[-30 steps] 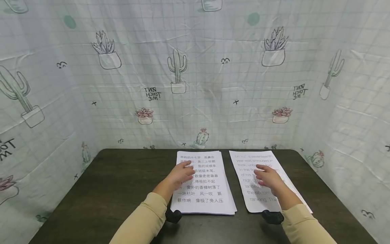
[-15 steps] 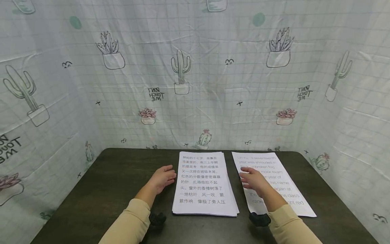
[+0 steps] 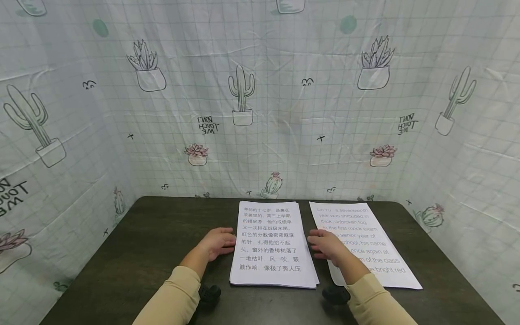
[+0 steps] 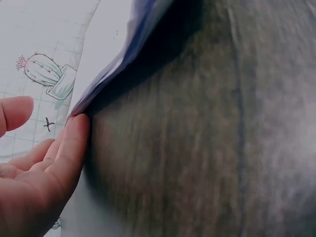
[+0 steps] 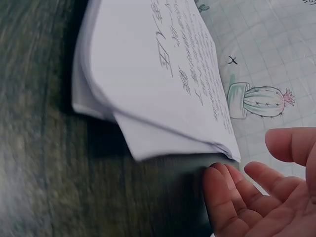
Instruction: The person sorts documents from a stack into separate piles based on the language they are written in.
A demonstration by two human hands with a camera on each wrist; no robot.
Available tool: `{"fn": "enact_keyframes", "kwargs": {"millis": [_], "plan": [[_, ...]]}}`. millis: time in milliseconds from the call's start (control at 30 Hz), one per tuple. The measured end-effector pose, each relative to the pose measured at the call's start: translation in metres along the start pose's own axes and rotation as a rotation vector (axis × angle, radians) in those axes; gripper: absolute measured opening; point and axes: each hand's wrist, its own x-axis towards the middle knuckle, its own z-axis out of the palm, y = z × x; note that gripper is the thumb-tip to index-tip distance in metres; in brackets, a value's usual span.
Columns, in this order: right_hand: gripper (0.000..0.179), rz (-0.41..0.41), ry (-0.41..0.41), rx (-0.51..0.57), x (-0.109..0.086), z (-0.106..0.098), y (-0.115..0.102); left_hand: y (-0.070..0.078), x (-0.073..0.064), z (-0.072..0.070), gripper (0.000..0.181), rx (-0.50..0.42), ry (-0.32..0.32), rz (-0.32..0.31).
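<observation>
The stack [image 3: 268,246] is found on the table [image 3: 162,243], toward 6 o'clock of the head view, its printed side up. The sheet [image 3: 367,243] is seen at 3 o'clock of it, a narrow gap being left between them. A second ago, printing on both was partly covered by the hands; now the stack's top page is left fully uncovered. The left hand [image 3: 217,243] has been brought to its 9 o'clock edge, and the right hand [image 3: 328,247] has been shifted off the sheet's middle to the 3 o'clock side, its fingertips within the gap. The stack is thus judged to be flanked along both long edges, though gripped at neither. Both hands are held with fingers relaxed and thumbs well apart; nothing is held. At left, the edge appears to be touched by a fingertip; at right, contact cannot be told for certain. Lower pages are left jutting toward 4 o'clock.
</observation>
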Motion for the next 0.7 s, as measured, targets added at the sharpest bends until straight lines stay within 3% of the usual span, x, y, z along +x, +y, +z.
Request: {"fn": "enact_keyframes", "kwargs": {"millis": [400,700], "plan": [[0.045,0.047,0.027,-0.006,-0.001,0.01,-0.002,-0.001,0.001,0.008,0.05,0.121,0.054,-0.016],[0.043,0.033,0.048,-0.032,-0.001,0.013,-0.001,-0.004,0.006,0.017,0.037,0.25,0.147,0.033]]}}
